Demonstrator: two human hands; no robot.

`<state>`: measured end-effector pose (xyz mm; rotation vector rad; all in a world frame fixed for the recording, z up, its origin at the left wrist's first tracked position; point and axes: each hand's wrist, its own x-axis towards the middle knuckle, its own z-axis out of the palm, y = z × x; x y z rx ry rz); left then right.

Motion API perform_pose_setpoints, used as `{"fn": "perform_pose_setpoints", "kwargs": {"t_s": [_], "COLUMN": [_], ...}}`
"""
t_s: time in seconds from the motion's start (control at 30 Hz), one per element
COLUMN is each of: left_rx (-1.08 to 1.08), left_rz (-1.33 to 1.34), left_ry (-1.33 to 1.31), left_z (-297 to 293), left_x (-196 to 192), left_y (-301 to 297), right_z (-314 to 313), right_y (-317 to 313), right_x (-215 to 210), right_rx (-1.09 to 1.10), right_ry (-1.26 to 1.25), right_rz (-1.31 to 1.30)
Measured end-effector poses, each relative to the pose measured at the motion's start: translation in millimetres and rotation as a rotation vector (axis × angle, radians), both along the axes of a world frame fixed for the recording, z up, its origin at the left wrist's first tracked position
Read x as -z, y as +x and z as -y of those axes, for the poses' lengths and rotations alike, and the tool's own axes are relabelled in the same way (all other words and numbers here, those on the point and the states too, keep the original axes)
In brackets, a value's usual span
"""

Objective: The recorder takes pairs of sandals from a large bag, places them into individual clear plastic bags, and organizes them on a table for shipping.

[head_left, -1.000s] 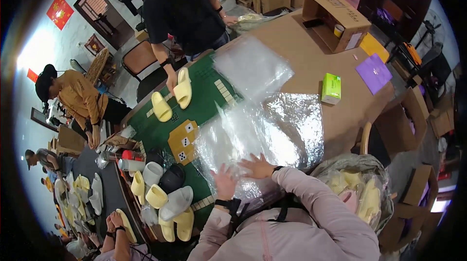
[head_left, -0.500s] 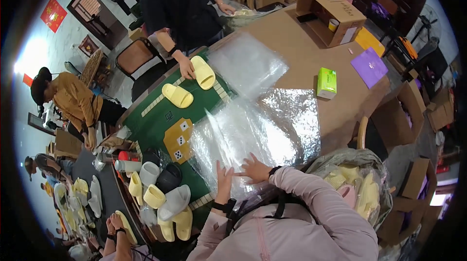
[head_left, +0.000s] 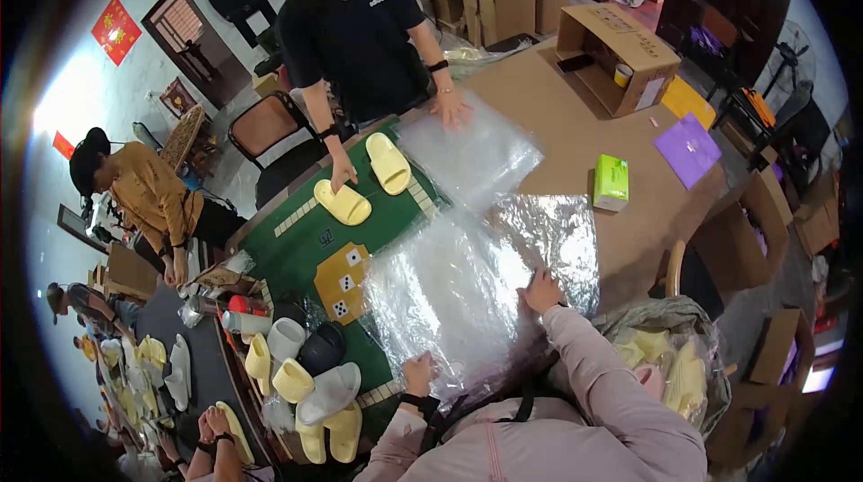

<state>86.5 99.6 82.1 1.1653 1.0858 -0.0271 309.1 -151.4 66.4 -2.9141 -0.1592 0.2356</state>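
Note:
A clear plastic bag (head_left: 454,289) lies flat and shiny in front of me, over the green mat and brown table. My left hand (head_left: 419,375) rests on its near left part, fingers stretched out. My right hand (head_left: 541,291) lies on its right side with the fingers apart, where it meets another crinkled plastic sheet (head_left: 562,235). Neither hand holds anything that I can see. Farther off is a stack of clear bags (head_left: 476,149). Across the table a person in black has one hand on that stack and the other at a yellow slipper (head_left: 344,203); a second yellow slipper (head_left: 389,164) lies beside it.
Yellow, grey and black slippers (head_left: 328,395) are piled to my left. A green tissue pack (head_left: 611,182), a purple bag (head_left: 688,150) and an open cardboard box (head_left: 620,59) stand on the right side of the table. A sack of wrapped slippers (head_left: 665,365) is by my right elbow.
My hands have moved apart over the bag, the right one to the right. The other person's hand has shifted from the far slipper to the second one; their other hand now touches the bag stack.

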Motion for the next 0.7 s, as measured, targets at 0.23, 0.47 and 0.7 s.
{"fn": "perform_pose_setpoints", "kwargs": {"t_s": [0.23, 0.47, 0.7], "left_rx": [-0.016, 0.047, 0.079], "left_rz": [-0.038, -0.012, 0.052], "left_ry": [-0.014, -0.023, -0.006], "left_z": [2.8, -2.6, 5.8], "left_x": [0.6, 8.3, 16.2], "left_y": [-7.1, -11.9, -16.3], "right_z": [-1.7, -53.4, -118.2], "right_y": [-9.6, 2.8, -108.2], "right_x": [-4.0, -68.2, -65.3], "right_rx": [0.013, -0.188, -0.692], "right_ry": [-0.052, 0.192, 0.013], "right_rz": [0.078, 0.099, 0.136]}}
